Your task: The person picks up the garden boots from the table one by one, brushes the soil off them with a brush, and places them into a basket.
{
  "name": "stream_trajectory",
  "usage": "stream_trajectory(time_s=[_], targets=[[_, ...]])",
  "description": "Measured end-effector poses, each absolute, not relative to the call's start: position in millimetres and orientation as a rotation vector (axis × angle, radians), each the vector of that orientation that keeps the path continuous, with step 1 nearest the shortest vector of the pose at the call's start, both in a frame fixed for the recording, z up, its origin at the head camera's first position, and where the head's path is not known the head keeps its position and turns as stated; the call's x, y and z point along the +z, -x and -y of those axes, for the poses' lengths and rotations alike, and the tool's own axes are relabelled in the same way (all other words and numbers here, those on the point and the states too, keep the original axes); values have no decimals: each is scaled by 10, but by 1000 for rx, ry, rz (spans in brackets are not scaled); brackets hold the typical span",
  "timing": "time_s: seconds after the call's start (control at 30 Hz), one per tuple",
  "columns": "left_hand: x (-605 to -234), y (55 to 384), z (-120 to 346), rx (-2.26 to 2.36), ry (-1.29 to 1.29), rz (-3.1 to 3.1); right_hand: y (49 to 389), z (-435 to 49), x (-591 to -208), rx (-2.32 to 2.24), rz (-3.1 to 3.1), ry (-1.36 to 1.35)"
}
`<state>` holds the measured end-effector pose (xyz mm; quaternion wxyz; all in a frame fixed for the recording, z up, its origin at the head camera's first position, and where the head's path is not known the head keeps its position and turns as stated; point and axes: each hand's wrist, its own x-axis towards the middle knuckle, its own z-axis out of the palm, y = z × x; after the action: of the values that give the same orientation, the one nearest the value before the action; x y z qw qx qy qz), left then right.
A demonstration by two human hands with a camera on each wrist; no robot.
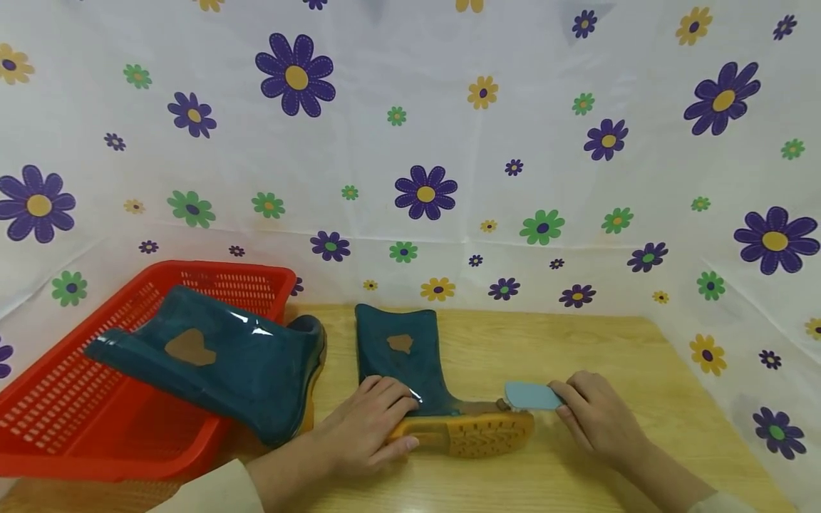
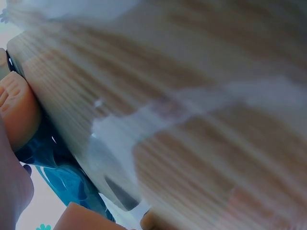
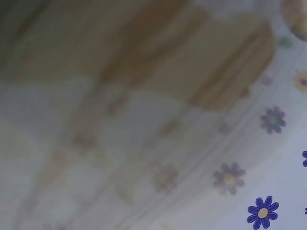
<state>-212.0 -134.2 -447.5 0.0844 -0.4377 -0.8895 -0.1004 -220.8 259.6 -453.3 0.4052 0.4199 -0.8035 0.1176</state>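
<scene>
A teal rain boot point(image 1: 400, 360) with a tan sole lies on its side on the table, its tread facing me and its toe to the right. My left hand point(image 1: 368, 427) grips it near the heel, fingers over the lower shaft and thumb by the sole. In my right hand point(image 1: 599, 417) is a light blue brush point(image 1: 532, 396), pinched at its right end. The brush's left end is at the muddy toe, with its bristles mostly hidden. In the left wrist view, part of the teal boot point(image 2: 72, 187) shows beside blurred fingers. The right wrist view shows only table and cloth.
At the left stands a red plastic basket point(image 1: 122, 467) with perforated sides. A second teal boot point(image 1: 237, 370), with a brown patch, lies across its right rim. A white flowered cloth point(image 1: 474, 149) hangs behind and beside the wooden table point(image 1: 551, 342).
</scene>
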Motion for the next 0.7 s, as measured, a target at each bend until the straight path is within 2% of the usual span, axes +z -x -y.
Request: stream_trajectory(time_s=[0.4, 0.7], targets=[[-4493, 2115, 1337, -329, 1309, 2638, 2202, -2437, -4512, 339, 2134, -1120], [-4516, 2119, 1334, -333, 1318, 2599, 2202, -2597, -4499, 352, 2172, -1016]])
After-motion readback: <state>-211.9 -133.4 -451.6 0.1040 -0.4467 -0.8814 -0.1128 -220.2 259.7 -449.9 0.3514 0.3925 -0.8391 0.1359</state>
